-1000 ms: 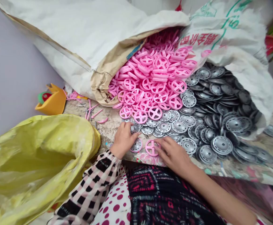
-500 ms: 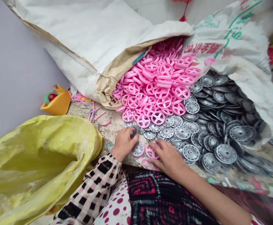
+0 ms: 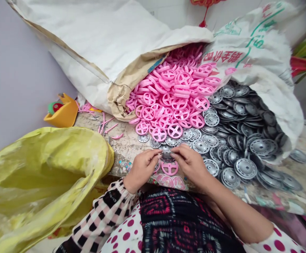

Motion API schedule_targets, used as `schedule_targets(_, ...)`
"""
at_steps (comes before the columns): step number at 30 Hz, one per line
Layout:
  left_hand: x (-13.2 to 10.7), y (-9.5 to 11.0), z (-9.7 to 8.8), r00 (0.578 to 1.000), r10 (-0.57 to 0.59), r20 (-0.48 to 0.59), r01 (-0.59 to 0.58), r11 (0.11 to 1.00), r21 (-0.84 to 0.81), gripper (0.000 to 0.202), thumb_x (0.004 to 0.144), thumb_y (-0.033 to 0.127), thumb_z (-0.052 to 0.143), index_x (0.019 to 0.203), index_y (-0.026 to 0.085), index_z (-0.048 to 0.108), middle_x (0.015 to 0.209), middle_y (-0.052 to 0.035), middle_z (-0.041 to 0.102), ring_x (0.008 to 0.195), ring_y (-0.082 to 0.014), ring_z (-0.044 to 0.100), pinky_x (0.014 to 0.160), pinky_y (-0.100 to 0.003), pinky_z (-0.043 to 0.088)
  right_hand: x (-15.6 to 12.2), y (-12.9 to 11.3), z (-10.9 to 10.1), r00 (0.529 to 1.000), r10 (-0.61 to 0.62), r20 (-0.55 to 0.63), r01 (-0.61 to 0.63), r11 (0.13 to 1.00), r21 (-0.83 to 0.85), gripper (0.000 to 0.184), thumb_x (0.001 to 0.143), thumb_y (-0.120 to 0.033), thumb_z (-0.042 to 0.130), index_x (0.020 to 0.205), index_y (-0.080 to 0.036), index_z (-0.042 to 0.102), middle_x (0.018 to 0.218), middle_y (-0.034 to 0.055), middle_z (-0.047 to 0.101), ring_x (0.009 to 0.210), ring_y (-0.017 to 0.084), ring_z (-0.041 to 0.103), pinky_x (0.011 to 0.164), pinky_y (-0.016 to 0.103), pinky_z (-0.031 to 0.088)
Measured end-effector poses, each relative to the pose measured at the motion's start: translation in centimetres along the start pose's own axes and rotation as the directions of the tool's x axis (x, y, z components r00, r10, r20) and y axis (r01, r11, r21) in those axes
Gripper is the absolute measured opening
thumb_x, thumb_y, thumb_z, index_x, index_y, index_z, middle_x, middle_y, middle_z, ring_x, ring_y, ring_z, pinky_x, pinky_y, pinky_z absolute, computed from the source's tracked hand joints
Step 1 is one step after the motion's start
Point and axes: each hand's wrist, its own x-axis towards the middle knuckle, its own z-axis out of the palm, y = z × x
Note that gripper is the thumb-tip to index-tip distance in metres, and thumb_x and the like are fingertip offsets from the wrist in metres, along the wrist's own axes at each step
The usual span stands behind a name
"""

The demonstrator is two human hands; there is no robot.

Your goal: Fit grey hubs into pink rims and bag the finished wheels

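Left hand (image 3: 141, 169): raised just above the near edge of the table (image 3: 125, 149), grip closed in a thumb-and-forefinger pinch on the left rim of a grey disc (image 3: 166, 156). Right hand (image 3: 193, 164): meets the left fingertip to fingertip, grip closed likewise on the right rim of the same disc. Grey disc: small, round, plastic, held between both hands, tilted nearly edge-on, clear of the table. Pink spoked wheel (image 3: 169, 168): lies flat on the table directly below the disc, between the two hands; touching them or not, cannot tell. Heap of pink wheels (image 3: 178, 93): spills from the mouth of a white woven sack (image 3: 102, 45) beyond the hands, thins to single wheels near them. Heap of grey discs (image 3: 244, 130): spills from a second sack (image 3: 263, 59) printed with red and green characters, to the right, meets the pink heap along a ragged line. Yellow plastic bag (image 3: 45, 172): gapes open at the left, beside the left forearm. Orange-yellow plastic tub (image 3: 62, 114): stands at the far left by the wall. Pink offcuts (image 3: 107, 127): lie scattered on the table between tub and pink heap. Checked sleeve (image 3: 102, 214): covers the left forearm.
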Motion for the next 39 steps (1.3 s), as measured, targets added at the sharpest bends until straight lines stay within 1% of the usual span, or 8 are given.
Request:
schedule_targets(6, -1.5, 0.3, 0.7, 0.978, -0.102, 0.184, 0.032, 0.936, 0.35, 0.041, 0.074, 0.033, 0.072, 0.11, 0.018, 0.06, 0.104, -0.0088, 0.055, 0.102, -0.0268, 0.047, 0.088, -0.042, 0.043, -1.6, 1.8, 1.0, 0.95, 0.312, 0.013, -0.312, 0.95, 0.024, 0.018, 0.084, -0.025, 0.054, 0.097, -0.02, 0.065, 0.074, 0.0004, 0.062, 0.068, 0.017, 0.057, 0.065, 0.029, 0.044)
schedule_targets(13, -2.2, -0.2, 1.9, 0.966, -0.157, 0.204, 0.044, 0.883, 0.468, 0.032, 0.075, 0.031, 0.07, 0.099, 0.019, 0.054, 0.101, -0.0065, 0.048, 0.098, -0.025, 0.043, 0.086, -0.04, 0.041, -2.5, 0.8, 2.2, 0.971, 0.181, 0.154, -0.106, 0.91, -0.401, 0.03, 0.094, -0.031, 0.043, 0.113, -0.021, 0.063, 0.103, 0.01, 0.057, 0.089, 0.021, 0.058, 0.076, 0.034, 0.047)
schedule_targets(17, -2.1, -0.2, 1.4, 0.963, -0.157, 0.217, 0.056, 0.91, 0.411, 0.03, 0.076, 0.025, 0.066, 0.103, 0.018, 0.054, 0.103, -0.0075, 0.048, 0.1, -0.025, 0.043, 0.088, -0.04, 0.041, -2.5, 0.4, 1.9, 0.961, 0.103, 0.258, 0.036, 0.875, -0.484, 0.047, 0.088, -0.046, 0.054, 0.126, -0.02, 0.054, 0.107, 0.0112, 0.056, 0.098, 0.027, 0.055, 0.082, 0.039, 0.047)
schedule_targets(22, -2.3, -0.1, -0.1, 0.977, -0.159, 0.144, 0.116, 0.957, 0.267, 0.03, 0.076, 0.015, 0.06, 0.105, 0.018, 0.056, 0.106, -0.0072, 0.053, 0.104, -0.0236, 0.045, 0.093, -0.04, 0.039, -2.9, 0.7, 2.5, 0.951, 0.071, 0.3, 0.101, 0.85, -0.518, 0.056, 0.081, -0.041, 0.061, 0.13, -0.015, 0.05, 0.106, 0.0126, 0.055, 0.096, 0.028, 0.053, 0.084, 0.042, 0.047)
schedule_targets(25, -2.3, 0.0, -0.1, 0.949, -0.308, 0.059, 0.306, 0.951, 0.043, 0.031, 0.078, 0.022, 0.06, 0.109, 0.019, 0.057, 0.102, -0.0057, 0.058, 0.096, -0.0204, 0.052, 0.087, -0.037, 0.042, -3.0, 0.5, 2.3, 0.971, 0.013, 0.237, 0.107, 0.867, -0.487, 0.059, 0.08, -0.036, 0.06, 0.133, -0.015, 0.046, 0.108, 0.0129, 0.054, 0.098, 0.028, 0.052, 0.085, 0.042, 0.047)
schedule_targets(28, -1.9, 0.6, 0.6, 0.858, -0.484, 0.169, 0.511, 0.775, -0.371, 0.05, 0.078, 0.032, 0.064, 0.124, 0.02, 0.049, 0.097, -0.0048, 0.061, 0.083, -0.0167, 0.057, 0.077, -0.033, 0.046, -3.0, -0.6, 1.7, 0.985, -0.071, 0.16, 0.136, 0.887, -0.441, 0.061, 0.08, -0.033, 0.06, 0.136, -0.017, 0.042, 0.114, 0.0146, 0.052, 0.103, 0.029, 0.05, 0.086, 0.043, 0.047)
schedule_targets(33, -0.9, 2.0, 1.6, 0.782, -0.436, 0.444, 0.596, 0.317, -0.738, 0.044, 0.064, 0.03, 0.078, 0.101, 0.015, 0.057, 0.088, -0.0027, 0.062, 0.077, -0.0129, 0.057, 0.072, -0.026, 0.045, -2.8, -2.3, 0.7, 0.987, -0.106, 0.117, 0.132, 0.959, -0.25, 0.058, 0.082, -0.034, 0.06, 0.135, -0.02, 0.044, 0.115, 0.0139, 0.052, 0.106, 0.028, 0.051, 0.09, 0.043, 0.047)
schedule_targets(39, -0.8, 2.6, 0.7, 0.83, -0.361, 0.425, 0.546, 0.373, -0.75, 0.034, 0.068, 0.027, 0.077, 0.096, 0.017, 0.061, 0.092, -0.0025, 0.064, 0.083, -0.0133, 0.057, 0.078, -0.025, 0.044, -2.1, -1.7, -0.3, 0.992, 0.106, 0.074, -0.117, 0.98, 0.159, 0.035, 0.091, -0.04, 0.051, 0.121, -0.023, 0.057, 0.1, 0.0069, 0.063, 0.087, 0.019, 0.061, 0.073, 0.032, 0.052)
